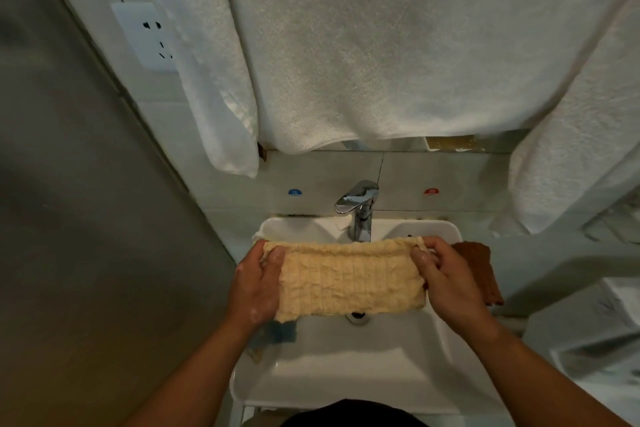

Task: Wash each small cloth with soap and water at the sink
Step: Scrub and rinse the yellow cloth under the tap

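A pale yellow crinkled cloth (pixel 346 279) is stretched flat over the white sink (pixel 346 364). My left hand (pixel 256 284) grips its left end and my right hand (pixel 446 282) pinches its right end, both with soap suds on the fingers. The cloth hides most of the basin's back part; the drain (pixel 356 317) shows just below its lower edge. A brown cloth (pixel 481 270) hangs over the sink's right rim behind my right hand. A blue-and-tan cloth (pixel 273 334) lies on the left rim under my left wrist. No water runs from the chrome tap (pixel 360 211).
Large white towels (pixel 381 45) hang from above, down to just over the tap. A wall socket (pixel 145 35) sits at the upper left. A grey wall (pixel 69 218) closes the left side. A yellow item (pixel 450 144) rests on the shelf behind the towels.
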Action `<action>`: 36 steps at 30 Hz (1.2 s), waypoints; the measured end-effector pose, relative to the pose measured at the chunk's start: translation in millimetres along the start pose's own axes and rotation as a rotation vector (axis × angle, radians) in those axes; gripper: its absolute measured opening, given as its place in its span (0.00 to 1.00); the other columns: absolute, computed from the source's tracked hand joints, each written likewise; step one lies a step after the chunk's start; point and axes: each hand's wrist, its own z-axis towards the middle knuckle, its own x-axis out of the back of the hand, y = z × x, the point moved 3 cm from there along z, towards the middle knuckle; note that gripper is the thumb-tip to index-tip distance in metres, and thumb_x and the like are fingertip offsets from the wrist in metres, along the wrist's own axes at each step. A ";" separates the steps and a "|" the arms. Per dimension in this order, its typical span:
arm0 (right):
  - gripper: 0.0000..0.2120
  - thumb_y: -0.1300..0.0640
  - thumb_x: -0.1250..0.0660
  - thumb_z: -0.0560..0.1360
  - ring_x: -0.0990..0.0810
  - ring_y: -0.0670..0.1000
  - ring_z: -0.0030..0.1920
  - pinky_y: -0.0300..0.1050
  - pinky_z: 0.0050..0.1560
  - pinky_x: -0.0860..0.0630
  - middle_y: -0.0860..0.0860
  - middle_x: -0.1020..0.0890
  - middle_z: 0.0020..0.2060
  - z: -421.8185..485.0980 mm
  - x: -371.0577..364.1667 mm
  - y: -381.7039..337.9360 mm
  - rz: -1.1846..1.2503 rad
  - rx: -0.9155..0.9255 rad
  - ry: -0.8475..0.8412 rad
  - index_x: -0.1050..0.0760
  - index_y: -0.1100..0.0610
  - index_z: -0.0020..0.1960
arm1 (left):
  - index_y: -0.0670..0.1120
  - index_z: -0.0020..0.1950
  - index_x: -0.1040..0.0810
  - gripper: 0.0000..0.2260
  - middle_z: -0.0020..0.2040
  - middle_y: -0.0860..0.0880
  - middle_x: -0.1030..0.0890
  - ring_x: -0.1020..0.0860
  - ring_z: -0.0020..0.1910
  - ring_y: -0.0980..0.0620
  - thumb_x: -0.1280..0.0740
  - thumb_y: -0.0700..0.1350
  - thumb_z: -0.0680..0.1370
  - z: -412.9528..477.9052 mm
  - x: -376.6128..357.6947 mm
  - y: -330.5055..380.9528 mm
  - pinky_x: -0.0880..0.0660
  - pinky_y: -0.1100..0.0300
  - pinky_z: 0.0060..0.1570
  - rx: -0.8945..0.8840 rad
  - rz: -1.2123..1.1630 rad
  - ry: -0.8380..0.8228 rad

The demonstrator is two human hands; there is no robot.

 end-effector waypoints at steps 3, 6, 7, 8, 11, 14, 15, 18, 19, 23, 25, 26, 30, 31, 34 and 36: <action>0.09 0.57 0.39 0.84 0.15 0.55 0.48 0.51 0.46 0.20 0.54 0.14 0.45 -3.8 -15.1 4.9 0.324 -0.285 0.001 0.20 0.55 0.52 | 0.46 0.50 0.22 0.11 0.44 0.48 0.18 0.19 0.43 0.55 0.38 0.52 0.84 0.2 -6.9 -12.9 0.21 0.59 0.43 0.122 -0.118 -0.014; 0.10 0.55 0.40 0.83 0.19 0.54 0.46 0.50 0.44 0.25 0.54 0.17 0.43 -6.3 -26.6 3.3 0.259 -0.332 0.180 0.22 0.56 0.49 | 0.53 0.54 0.21 0.14 0.51 0.47 0.18 0.20 0.53 0.44 0.41 0.59 0.80 -5.5 -18.8 -21.0 0.23 0.43 0.55 0.212 -0.126 0.074; 0.10 0.54 0.41 0.84 0.21 0.53 0.45 0.47 0.43 0.26 0.52 0.19 0.42 -8.5 -29.6 1.2 0.159 -0.273 0.241 0.24 0.56 0.49 | 0.53 0.58 0.22 0.13 0.54 0.45 0.18 0.21 0.55 0.42 0.42 0.57 0.83 -8.3 -23.1 -19.2 0.24 0.42 0.58 0.235 -0.111 0.103; 0.10 0.53 0.42 0.85 0.22 0.49 0.45 0.46 0.42 0.27 0.50 0.21 0.43 -11.7 -32.9 -2.5 0.059 -0.207 0.283 0.25 0.55 0.50 | 0.50 0.64 0.23 0.16 0.58 0.43 0.19 0.22 0.58 0.40 0.44 0.55 0.84 -11.1 -26.7 -16.0 0.26 0.42 0.60 0.256 -0.082 0.134; 0.09 0.51 0.42 0.85 0.23 0.44 0.45 0.44 0.41 0.28 0.47 0.22 0.44 -13.8 -35.0 -1.8 -0.033 -0.104 0.308 0.27 0.54 0.52 | 0.44 0.71 0.28 0.20 0.61 0.39 0.21 0.23 0.59 0.38 0.46 0.54 0.85 -15.3 -29.7 -13.9 0.27 0.43 0.61 0.259 -0.022 0.186; 0.10 0.53 0.40 0.84 0.24 0.48 0.44 0.45 0.40 0.29 0.50 0.22 0.43 -11.9 -24.2 8.4 0.082 -0.187 0.340 0.25 0.54 0.47 | 0.44 0.59 0.24 0.14 0.51 0.43 0.20 0.21 0.52 0.42 0.43 0.52 0.85 -14.3 -26.1 -22.1 0.26 0.51 0.49 0.206 -0.057 0.146; 0.10 0.54 0.40 0.84 0.25 0.48 0.44 0.45 0.40 0.30 0.50 0.23 0.43 -12.3 -22.0 12.4 0.145 -0.239 0.361 0.25 0.55 0.46 | 0.44 0.56 0.24 0.12 0.48 0.45 0.20 0.21 0.50 0.43 0.42 0.51 0.85 -14.6 -25.0 -25.0 0.28 0.54 0.45 0.206 -0.058 0.118; 0.09 0.54 0.39 0.83 0.26 0.49 0.44 0.45 0.39 0.31 0.51 0.24 0.43 -16.5 -24.1 28.9 0.229 -0.373 0.378 0.25 0.58 0.49 | 0.44 0.59 0.22 0.14 0.51 0.46 0.20 0.21 0.51 0.47 0.41 0.51 0.85 -15.7 -29.7 -35.5 0.27 0.56 0.46 0.272 -0.099 0.057; 0.09 0.53 0.38 0.83 0.25 0.49 0.44 0.45 0.40 0.30 0.51 0.23 0.44 -17.2 -25.6 35.7 0.237 -0.408 0.372 0.24 0.57 0.50 | 0.44 0.62 0.22 0.15 0.54 0.45 0.19 0.21 0.53 0.47 0.41 0.52 0.85 -16.1 -33.1 -40.6 0.25 0.55 0.50 0.316 -0.118 0.041; 0.08 0.48 0.38 0.83 0.23 0.51 0.46 0.48 0.45 0.27 0.48 0.22 0.43 -17.5 -26.3 55.7 -0.052 -0.401 0.308 0.25 0.51 0.49 | 0.44 0.69 0.25 0.20 0.62 0.45 0.20 0.22 0.59 0.47 0.41 0.56 0.84 -23.0 -46.3 -60.5 0.27 0.53 0.60 0.401 -0.024 -0.029; 0.07 0.48 0.38 0.83 0.22 0.51 0.46 0.50 0.48 0.25 0.47 0.22 0.42 -18.3 -30.9 56.9 -0.151 -0.366 0.272 0.26 0.51 0.50 | 0.44 0.69 0.25 0.20 0.62 0.46 0.20 0.23 0.59 0.48 0.42 0.55 0.84 -29.7 -55.7 -63.0 0.28 0.54 0.60 0.412 0.012 -0.045; 0.07 0.47 0.38 0.82 0.22 0.52 0.47 0.49 0.49 0.25 0.47 0.22 0.43 -18.9 -36.4 55.3 -0.161 -0.365 0.252 0.26 0.50 0.51 | 0.44 0.68 0.25 0.19 0.62 0.46 0.20 0.23 0.59 0.47 0.41 0.55 0.84 -32.9 -61.9 -62.1 0.28 0.53 0.61 0.408 0.012 -0.046; 0.05 0.48 0.36 0.82 0.20 0.47 0.43 0.43 0.42 0.26 0.44 0.20 0.41 -28.4 -78.6 43.4 -0.233 -0.278 0.065 0.26 0.49 0.52 | 0.46 0.57 0.24 0.10 0.52 0.46 0.19 0.21 0.51 0.46 0.40 0.51 0.84 -43.6 -91.0 -46.4 0.26 0.53 0.51 0.402 0.000 -0.126; 0.05 0.48 0.37 0.82 0.20 0.44 0.43 0.40 0.43 0.25 0.42 0.19 0.42 -33.6 -91.4 38.8 -0.261 -0.212 -0.028 0.26 0.47 0.54 | 0.47 0.55 0.24 0.10 0.50 0.47 0.19 0.20 0.50 0.45 0.40 0.53 0.84 -46.4 -97.4 -41.1 0.24 0.50 0.51 0.405 -0.026 -0.163; 0.12 0.49 0.43 0.84 0.18 0.42 0.48 0.36 0.52 0.22 0.41 0.18 0.50 -48.5 -110.0 33.2 -0.198 -0.064 -0.286 0.23 0.49 0.60 | 0.52 0.54 0.25 0.19 0.49 0.47 0.18 0.18 0.49 0.46 0.40 0.66 0.76 -49.0 -103.2 -33.5 0.20 0.44 0.51 0.446 -0.122 -0.217; 0.14 0.55 0.43 0.84 0.17 0.44 0.46 0.38 0.49 0.20 0.44 0.15 0.46 -48.4 -98.7 35.7 -0.077 -0.109 -0.354 0.18 0.49 0.57 | 0.51 0.53 0.27 0.18 0.49 0.48 0.19 0.19 0.49 0.48 0.37 0.65 0.77 -46.6 -101.5 -36.5 0.21 0.47 0.50 0.470 -0.121 -0.238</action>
